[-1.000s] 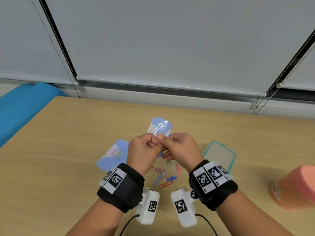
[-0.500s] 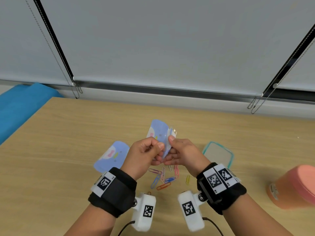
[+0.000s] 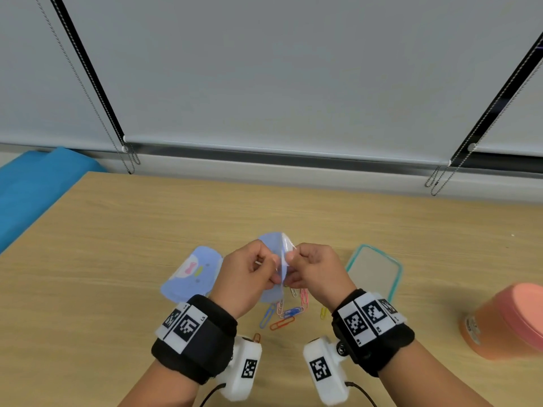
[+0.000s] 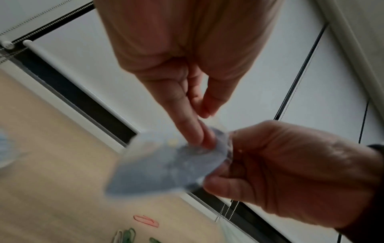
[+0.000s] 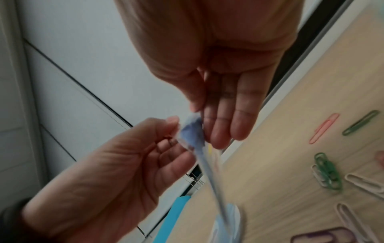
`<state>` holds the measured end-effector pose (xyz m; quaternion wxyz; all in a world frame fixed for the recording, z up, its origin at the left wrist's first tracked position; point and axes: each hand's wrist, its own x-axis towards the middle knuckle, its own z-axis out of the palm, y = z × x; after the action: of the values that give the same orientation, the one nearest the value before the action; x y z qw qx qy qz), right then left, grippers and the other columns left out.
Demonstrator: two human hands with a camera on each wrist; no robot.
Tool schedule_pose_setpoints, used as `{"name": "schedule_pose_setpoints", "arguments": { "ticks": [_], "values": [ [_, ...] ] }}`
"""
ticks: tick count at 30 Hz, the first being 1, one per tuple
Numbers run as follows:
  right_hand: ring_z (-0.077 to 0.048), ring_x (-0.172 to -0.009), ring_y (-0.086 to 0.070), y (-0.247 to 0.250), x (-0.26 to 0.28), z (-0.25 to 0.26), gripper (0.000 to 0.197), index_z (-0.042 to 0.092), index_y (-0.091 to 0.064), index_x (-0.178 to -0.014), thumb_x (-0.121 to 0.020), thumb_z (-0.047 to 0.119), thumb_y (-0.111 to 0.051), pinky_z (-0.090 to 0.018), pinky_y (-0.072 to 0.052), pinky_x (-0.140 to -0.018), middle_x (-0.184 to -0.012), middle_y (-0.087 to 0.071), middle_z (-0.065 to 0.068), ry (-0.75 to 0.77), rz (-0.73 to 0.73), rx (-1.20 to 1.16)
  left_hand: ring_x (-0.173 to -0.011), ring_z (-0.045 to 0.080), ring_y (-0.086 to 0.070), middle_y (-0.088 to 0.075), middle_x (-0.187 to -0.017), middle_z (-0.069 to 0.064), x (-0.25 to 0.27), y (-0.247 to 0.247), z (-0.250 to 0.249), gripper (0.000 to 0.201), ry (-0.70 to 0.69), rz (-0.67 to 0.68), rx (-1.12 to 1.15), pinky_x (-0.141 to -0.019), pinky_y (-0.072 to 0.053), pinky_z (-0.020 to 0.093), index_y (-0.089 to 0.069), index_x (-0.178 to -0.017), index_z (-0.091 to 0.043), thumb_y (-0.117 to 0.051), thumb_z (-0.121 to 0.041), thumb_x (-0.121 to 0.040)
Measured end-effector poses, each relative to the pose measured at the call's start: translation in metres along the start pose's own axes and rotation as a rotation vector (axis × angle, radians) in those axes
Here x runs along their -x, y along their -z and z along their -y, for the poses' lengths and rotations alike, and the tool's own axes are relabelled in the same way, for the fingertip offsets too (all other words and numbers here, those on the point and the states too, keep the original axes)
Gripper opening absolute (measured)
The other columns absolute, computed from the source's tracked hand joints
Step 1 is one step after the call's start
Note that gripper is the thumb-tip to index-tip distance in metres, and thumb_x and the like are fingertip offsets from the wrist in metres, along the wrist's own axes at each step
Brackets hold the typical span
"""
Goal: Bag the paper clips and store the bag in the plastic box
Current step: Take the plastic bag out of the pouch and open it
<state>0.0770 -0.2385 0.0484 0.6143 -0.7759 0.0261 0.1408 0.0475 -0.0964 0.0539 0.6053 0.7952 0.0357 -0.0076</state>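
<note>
A small blue plastic bag (image 3: 273, 245) hangs edge-on above the table between both hands. My left hand (image 3: 271, 270) pinches one side of its top edge and my right hand (image 3: 291, 267) pinches the other. In the left wrist view my left fingers (image 4: 193, 131) press on the blurred bag (image 4: 164, 166). The right wrist view shows the bag (image 5: 193, 133) caught between both hands. Several coloured paper clips (image 3: 285, 312) lie loose on the table under the hands. The clear plastic box (image 3: 396, 277) with a teal rim lies to the right of my right hand.
A second blue bag (image 3: 191, 274) with a cartoon print lies flat left of my left hand. An orange jar (image 3: 505, 321) with a pink lid stands at the right. Blue cloth (image 3: 29, 195) lies beyond the table's left edge. Roller blinds hang behind the table.
The bag has turned from facing me to edge-on between the hands. Both hands shifted their pinch on its top edge and drew slightly apart.
</note>
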Motion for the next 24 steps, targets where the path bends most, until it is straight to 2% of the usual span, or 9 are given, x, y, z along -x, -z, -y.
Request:
{"name": "schedule_pose_setpoints", "arguments": {
  "ticks": [3, 5, 7, 9, 13, 16, 19, 22, 24],
  "values": [
    [-0.018, -0.054, -0.066, 0.000, 0.002, 0.000, 0.020, 0.013, -0.061, -0.070, -0.089, 0.006, -0.058, -0.026, -0.054, -0.054, -0.063, -0.070, -0.007, 0.049, -0.058, 0.024, -0.059, 0.020, -0.067, -0.069, -0.064, 0.006, -0.001, 0.001, -0.001, 0.017, -0.026, -0.048, -0.035, -0.067, -0.059, 0.048, -0.056, -0.067, -0.011, -0.058, -0.010, -0.084],
    [-0.021, -0.056, -0.069, -0.003, 0.003, 0.001, 0.017, 0.011, -0.061, -0.073, -0.086, 0.021, -0.065, -0.034, -0.058, -0.060, -0.064, -0.071, -0.007, 0.094, -0.092, 0.010, -0.058, 0.028, -0.067, -0.070, -0.062, 0.007, -0.001, 0.000, -0.001, 0.018, -0.057, -0.040, -0.080, -0.063, -0.058, 0.045, -0.055, -0.064, -0.013, -0.061, -0.011, -0.081],
    [-0.027, -0.059, -0.071, -0.005, 0.004, 0.003, 0.030, 0.015, -0.059, -0.077, -0.076, 0.042, -0.070, -0.040, -0.058, -0.063, -0.064, -0.071, -0.008, 0.105, -0.100, -0.002, -0.055, 0.028, -0.065, -0.069, -0.060, 0.009, -0.001, -0.002, -0.002, 0.017, -0.074, -0.009, -0.129, -0.058, -0.054, 0.038, -0.057, -0.065, -0.008, -0.063, -0.009, -0.080],
    [-0.032, -0.061, -0.069, -0.006, 0.002, 0.003, 0.034, 0.019, -0.058, -0.075, -0.065, 0.049, -0.071, -0.046, -0.059, -0.063, -0.062, -0.070, -0.010, 0.121, -0.118, 0.036, -0.053, 0.030, -0.063, -0.069, -0.059, 0.011, 0.000, -0.004, -0.002, 0.019, -0.074, 0.010, -0.129, -0.054, -0.049, 0.035, -0.056, -0.062, -0.006, -0.063, -0.008, -0.080],
    [-0.025, -0.052, -0.054, -0.001, -0.002, -0.001, 0.023, 0.019, -0.054, -0.064, -0.082, 0.016, -0.067, -0.057, -0.056, -0.063, -0.047, -0.054, 0.002, 0.135, -0.161, 0.108, -0.067, 0.035, -0.068, -0.071, -0.067, 0.015, 0.000, -0.003, 0.000, 0.022, -0.008, 0.011, -0.027, -0.068, -0.057, 0.048, -0.058, -0.060, -0.009, -0.066, -0.009, -0.080],
    [-0.026, -0.053, -0.054, 0.000, -0.002, -0.002, 0.028, 0.025, -0.048, -0.066, -0.081, 0.009, -0.065, -0.053, -0.056, -0.062, -0.053, -0.053, -0.004, 0.196, -0.193, 0.196, -0.065, 0.030, -0.069, -0.072, -0.073, 0.013, 0.000, -0.003, 0.003, 0.018, -0.002, -0.040, -0.053, -0.070, -0.058, 0.050, -0.056, -0.060, -0.005, -0.064, -0.004, -0.077],
    [-0.026, -0.048, -0.049, -0.001, 0.001, -0.006, 0.030, 0.028, -0.040, -0.079, -0.080, 0.002, -0.055, -0.045, -0.053, -0.054, -0.050, -0.046, -0.007, 0.370, -0.184, 0.379, -0.062, 0.030, -0.065, -0.068, -0.068, 0.009, -0.002, -0.002, 0.008, 0.014, -0.067, -0.104, -0.136, -0.067, -0.055, 0.050, -0.053, -0.062, -0.003, -0.061, -0.004, -0.073],
    [-0.026, -0.056, -0.052, -0.004, 0.004, -0.012, 0.024, 0.025, -0.051, -0.084, -0.079, 0.002, -0.044, -0.038, -0.047, -0.052, -0.059, -0.052, 0.001, 0.546, -0.132, 0.657, -0.062, 0.027, -0.061, -0.061, -0.069, 0.008, -0.006, 0.001, 0.010, 0.015, -0.190, -0.161, -0.243, -0.062, -0.051, 0.048, -0.050, -0.060, -0.006, -0.058, -0.014, -0.071],
    [-0.028, -0.069, -0.058, -0.006, 0.002, -0.014, 0.033, 0.028, -0.064, -0.092, -0.082, 0.004, -0.045, -0.034, -0.046, -0.059, -0.074, -0.062, -0.004, 0.500, -0.065, 0.767, -0.071, 0.020, -0.060, -0.061, -0.076, 0.001, -0.006, 0.002, 0.010, 0.020, -0.304, -0.148, -0.303, -0.062, -0.051, 0.040, -0.047, -0.059, -0.013, -0.052, -0.027, -0.072]
  ]
}}
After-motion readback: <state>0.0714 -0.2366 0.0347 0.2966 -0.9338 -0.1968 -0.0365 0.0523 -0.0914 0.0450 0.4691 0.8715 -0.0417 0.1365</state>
